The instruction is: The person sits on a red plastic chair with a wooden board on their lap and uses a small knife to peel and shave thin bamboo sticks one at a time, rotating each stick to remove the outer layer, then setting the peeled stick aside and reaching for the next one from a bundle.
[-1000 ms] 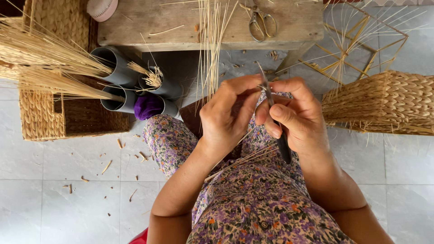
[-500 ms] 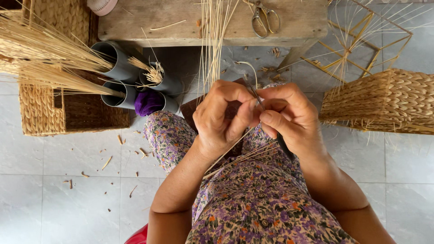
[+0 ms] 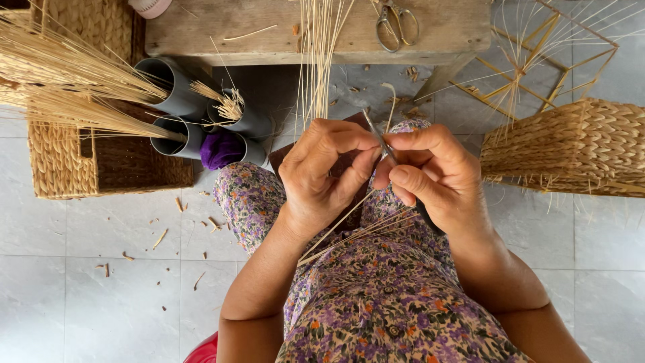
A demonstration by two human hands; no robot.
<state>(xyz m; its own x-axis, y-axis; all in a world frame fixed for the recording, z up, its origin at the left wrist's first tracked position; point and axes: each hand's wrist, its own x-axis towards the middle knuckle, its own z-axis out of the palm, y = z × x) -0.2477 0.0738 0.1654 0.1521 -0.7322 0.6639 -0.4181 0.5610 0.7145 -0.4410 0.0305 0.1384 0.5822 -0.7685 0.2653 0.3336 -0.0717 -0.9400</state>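
Lap first: floral purple dress point(image 3: 376, 302), thin straw strands point(image 3: 356, 232) fanned across it, their near ends loose over the knee. Above that, both hands meet w/ fingertips touching. Left hand point(image 3: 322, 178) is curled, thumb & forefinger pinching the strands where they gather. Right hand point(image 3: 433, 175) pinches a slim metal needle-like tool point(image 3: 373, 131) between thumb & index, tip pointing up and away; a dark handle end pokes out below the palm, exact shape can't tell. One pale strand curls up just past the tool.

Handling, as a judgement: strands look v. light, dry, springy but brittle, prob. snap or kink if bent sharp, and smooth enough to slide out of a loose pinch. Best hold is close to the working point, fingertip pinch, not mid-length where they'd flex. Tool is stiff; hold near the tip for control.

Farther out: grey tubes point(image 3: 181, 101) on the floor at left, stuffed w/ straw bundles, a purple cloth wad point(image 3: 222, 149) among them, beside a woven basket point(image 3: 101, 168). Another woven basket point(image 3: 571, 148) at right. Wooden bench point(image 3: 269, 30) beyond, scissors point(image 3: 396, 23) on it, upright straw stalks point(image 3: 322, 60) hanging over its edge. Straw frame point(image 3: 544, 60) far right.
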